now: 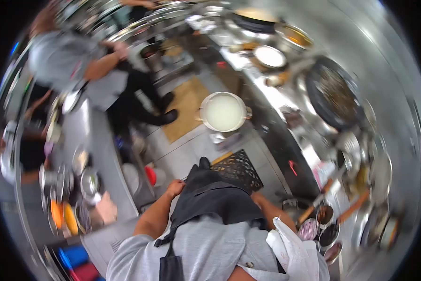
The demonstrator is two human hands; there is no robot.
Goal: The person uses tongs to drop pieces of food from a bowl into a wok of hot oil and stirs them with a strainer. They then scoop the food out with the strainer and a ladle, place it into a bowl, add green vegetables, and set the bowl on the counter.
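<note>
My left hand (175, 188) hangs at the left side of my dark apron (205, 199), its fingers curled; whether it holds anything is too small to tell. On the other side, my right hand (257, 197) is down beside the apron, its fingers hidden against the cloth. Ahead of me a large round pot (223, 111) full of pale, whitish liquid stands on a low stand (227, 139). Neither hand touches it. A black openwork mat (238, 171) lies on the floor between me and the pot.
A person (79, 65) stands at the upper left beside a metal counter (88, 126) with bowls. Along the right runs a cooking counter with a large black wok (334, 93), pans and small bowls of ingredients (325, 214). Cardboard (187, 107) covers some floor.
</note>
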